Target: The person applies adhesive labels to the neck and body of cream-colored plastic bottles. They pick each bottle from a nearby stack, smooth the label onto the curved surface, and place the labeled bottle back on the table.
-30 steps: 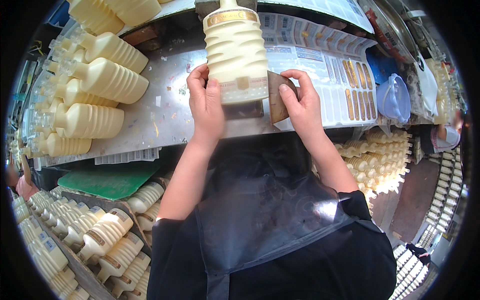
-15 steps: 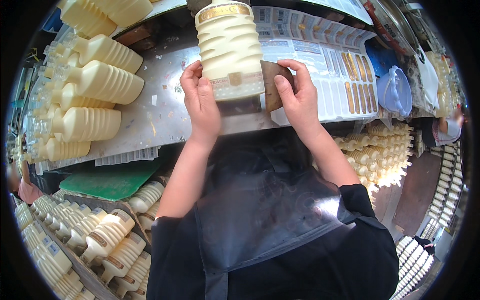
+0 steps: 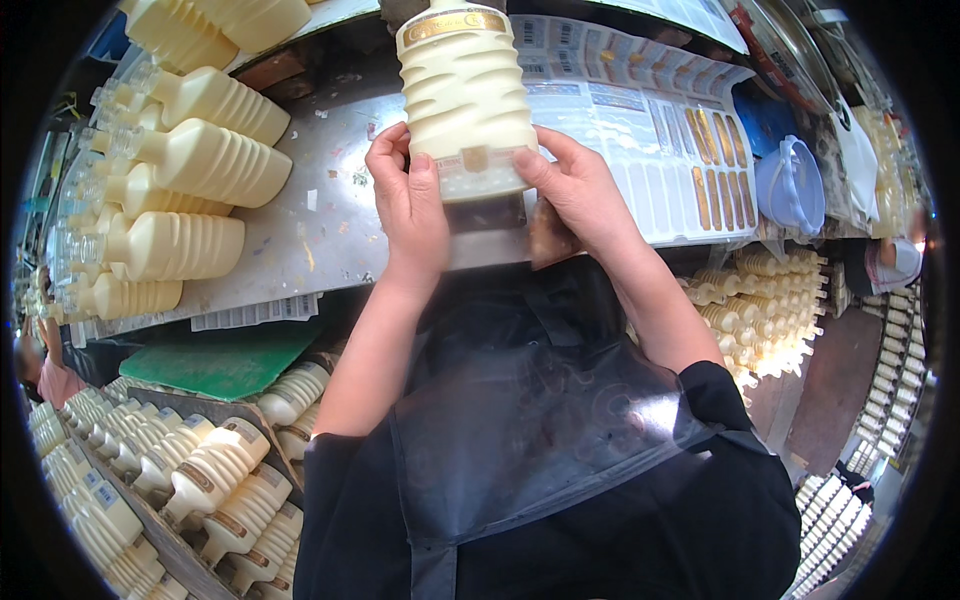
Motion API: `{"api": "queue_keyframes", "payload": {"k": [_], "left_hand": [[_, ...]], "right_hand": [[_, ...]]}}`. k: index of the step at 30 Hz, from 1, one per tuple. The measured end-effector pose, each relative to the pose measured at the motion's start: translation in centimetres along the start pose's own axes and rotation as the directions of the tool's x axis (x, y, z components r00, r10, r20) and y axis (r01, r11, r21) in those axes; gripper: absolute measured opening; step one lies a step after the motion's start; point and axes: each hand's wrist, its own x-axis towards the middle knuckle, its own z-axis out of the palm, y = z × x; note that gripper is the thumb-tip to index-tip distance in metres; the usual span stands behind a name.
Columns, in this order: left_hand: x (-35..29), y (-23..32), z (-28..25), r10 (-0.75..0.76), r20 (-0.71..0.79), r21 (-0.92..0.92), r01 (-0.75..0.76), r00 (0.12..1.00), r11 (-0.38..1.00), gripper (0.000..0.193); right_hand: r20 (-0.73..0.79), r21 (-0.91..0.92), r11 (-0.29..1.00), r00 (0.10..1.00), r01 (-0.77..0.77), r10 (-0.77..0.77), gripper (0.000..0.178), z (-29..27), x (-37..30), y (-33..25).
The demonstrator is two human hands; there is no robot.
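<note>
A cream-coloured bottle with wavy ridges (image 3: 468, 95) lies on its back over the bench, neck pointing away from me, with a gold label near its shoulder and a clear-and-gold strip label (image 3: 475, 159) near its base. My left hand (image 3: 410, 195) is closed on its lower left side, thumb by the strip label's end. On the opposite side my right hand (image 3: 580, 190) grips the base, its thumb pressed on the label's right end; its other fingers are partly hidden. Under the right hand, a flat brown piece (image 3: 551, 236) rests near the bench edge. A dark block (image 3: 486, 212) shows below the bottle.
Unlabelled cream bottles (image 3: 210, 160) are stacked on the left of the metal bench (image 3: 330, 225). Label sheets (image 3: 650, 150) and a light-blue basket (image 3: 790, 185) sit to the right. Labelled bottles (image 3: 215, 470) fill a crate at lower left, beside a green board (image 3: 215, 355).
My right hand has let go of the brown piece, now lower by the bench edge, and moved left onto the bottle's base. The left hand and bottle have shifted slightly right.
</note>
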Motion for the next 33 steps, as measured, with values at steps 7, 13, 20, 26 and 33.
{"api": "queue_keyframes", "payload": {"k": [7,13,20,26,33], "left_hand": [[0.2,-0.1,-0.1,-0.001,-0.002,-0.067,0.001,1.000,0.998,0.040],[-0.1,-0.4,-1.4,-0.102,0.068,-0.224,0.115,0.992,0.968,0.045],[-0.7,-0.5,-1.9,-0.025,0.131,0.083,0.014,0.991,0.996,0.091],[-0.1,0.3,-2.1,0.102,0.076,0.370,-0.123,0.992,0.921,0.081],[-0.1,1.2,-0.7,0.266,0.083,0.478,-0.273,0.960,0.835,0.077]], "right_hand": [[-0.068,0.272,0.957,0.994,0.100,-0.085,0.047,1.1,0.0,1.6],[-0.063,0.306,0.946,0.990,-0.104,0.129,0.039,-1.5,0.2,-0.3],[0.059,-0.394,0.766,0.845,0.509,-0.531,0.030,-1.1,-2.4,-2.6],[0.045,-0.723,0.271,0.435,0.635,-0.899,0.029,0.8,-2.7,-4.4],[0.193,-0.797,0.139,0.467,0.587,-0.863,0.028,1.8,-4.3,-5.6]]}}
